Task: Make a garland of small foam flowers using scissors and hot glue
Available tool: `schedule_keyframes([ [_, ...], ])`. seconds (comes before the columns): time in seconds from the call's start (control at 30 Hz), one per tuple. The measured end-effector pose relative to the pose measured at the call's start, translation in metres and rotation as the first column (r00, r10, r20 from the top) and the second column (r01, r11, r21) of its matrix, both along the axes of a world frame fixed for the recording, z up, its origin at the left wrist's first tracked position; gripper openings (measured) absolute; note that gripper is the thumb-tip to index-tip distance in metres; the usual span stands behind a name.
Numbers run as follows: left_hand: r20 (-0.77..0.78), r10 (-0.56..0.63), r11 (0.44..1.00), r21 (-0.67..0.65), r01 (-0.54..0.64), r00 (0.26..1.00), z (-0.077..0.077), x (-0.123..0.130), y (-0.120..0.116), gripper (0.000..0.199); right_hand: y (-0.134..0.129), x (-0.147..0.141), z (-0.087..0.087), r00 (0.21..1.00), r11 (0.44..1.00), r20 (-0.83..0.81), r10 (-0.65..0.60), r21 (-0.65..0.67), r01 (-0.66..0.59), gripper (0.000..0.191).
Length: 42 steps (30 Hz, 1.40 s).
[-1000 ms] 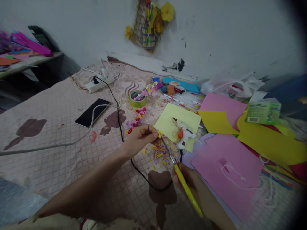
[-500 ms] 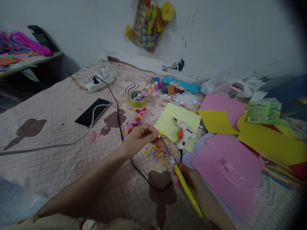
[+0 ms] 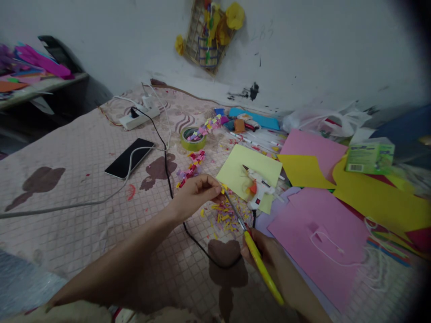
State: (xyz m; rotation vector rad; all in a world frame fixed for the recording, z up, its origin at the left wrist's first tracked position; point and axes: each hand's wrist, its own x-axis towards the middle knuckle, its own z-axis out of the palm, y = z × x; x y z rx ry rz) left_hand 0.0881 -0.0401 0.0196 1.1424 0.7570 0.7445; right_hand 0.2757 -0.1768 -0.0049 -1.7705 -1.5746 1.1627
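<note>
Between the thumb and fingers of my left hand point(image 3: 198, 195) is a small yellow paper piece point(image 3: 223, 188), pinched at its edge. My right hand point(image 3: 262, 251) is wrapped round yellow-handled scissors point(image 3: 259, 260). Their metal blades point up and left, with the tips at the yellow piece; whether the blades are parted is hard to see. Below the blades lie many yellow and purple paper scraps point(image 3: 227, 218). Just beyond my left hand is a cluster of small pink, red and purple cut pieces point(image 3: 193, 168).
A white glue gun point(image 3: 259, 190) rests on a pale yellow sheet point(image 3: 235, 163). Pink sheets point(image 3: 323, 224) and yellow sheets point(image 3: 370, 199) lie to the right. A tape roll point(image 3: 193, 139), a phone point(image 3: 129, 158) and a power strip point(image 3: 139, 117) stand farther back. A black cable point(image 3: 167, 172) crosses the cloth.
</note>
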Motion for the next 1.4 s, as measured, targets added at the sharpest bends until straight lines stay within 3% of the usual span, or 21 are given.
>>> schedule_keyframes([
  [0.53,0.048,0.033,0.998,-0.059,-0.03,0.998,0.0,0.005,-0.009,0.019,0.003,-0.005,0.008,0.997,0.996,0.012,0.072,-0.054,-0.071,0.027],
  [0.97,0.139,0.068,0.987,-0.154,-0.046,0.988,-0.003,0.011,-0.016,0.02,-0.002,-0.004,-0.009,0.997,0.997,0.018,0.072,-0.004,-0.072,0.023],
  [1.4,0.105,0.042,0.993,-0.118,-0.029,0.994,0.0,0.008,-0.012,0.02,-0.003,-0.005,-0.007,0.998,0.998,-0.01,0.068,0.016,-0.068,0.022],
])
